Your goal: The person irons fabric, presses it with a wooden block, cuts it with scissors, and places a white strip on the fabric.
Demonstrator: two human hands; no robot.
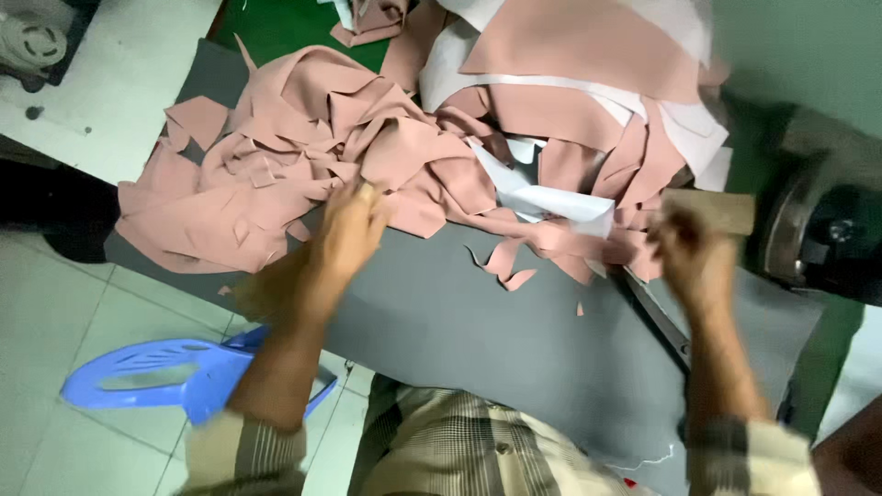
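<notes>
Scraps (303,156) of pink material lying heaped from nine to one o'clock on the grey tabletop (478,331). Left hand (354,230) pressing into the heap's edge, grip too blurred to tell. Right hand (684,253) closing on a wooden handle (712,209) at three. Keeping strokes short; leaving open grey room toward six.

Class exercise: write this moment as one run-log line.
left hand: on pink scraps | right hand: at pile edge, grip blurred | surface: grey sheet | nearby: blue stool
</notes>
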